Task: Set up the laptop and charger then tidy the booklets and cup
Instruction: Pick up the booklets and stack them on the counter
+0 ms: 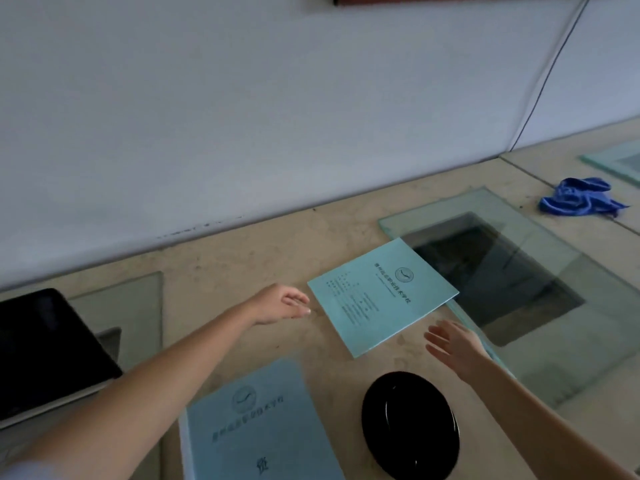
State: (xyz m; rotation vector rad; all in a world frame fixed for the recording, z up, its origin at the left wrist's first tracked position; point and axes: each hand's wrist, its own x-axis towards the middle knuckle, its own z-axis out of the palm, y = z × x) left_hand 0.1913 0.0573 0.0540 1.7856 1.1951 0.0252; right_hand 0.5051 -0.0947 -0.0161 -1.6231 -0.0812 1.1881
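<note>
Upper booklet (382, 296): pale teal cover with a round emblem and printed lines, lying flat and turned at an angle on the beige desk (249, 251); its far right corner overlaps the edge of the glass pane (540, 271).
Left hand (278, 304): just left of the upper booklet, fingers loosely extended toward its near left edge, holding nothing; whether the fingertips touch the cover I cannot tell (they are blurred).
Right hand (453, 344): open, fingers spread, empty, just off the upper booklet's near right edge and above the rim of the glass pane.
Lower booklet (258, 424): same teal cover, nearer the camera than the upper booklet and apart from it, flat on the desk.
Black round object (410, 424): glossy and dark, near-right of the upper booklet, beside the lower booklet (it may be the cup, but I cannot tell).
Laptop (48, 351): well left of the upper booklet, dark screen up, at the left frame edge.
Blue cloth (578, 200): crumpled, far right of the upper booklet, beyond the glass pane.
</note>
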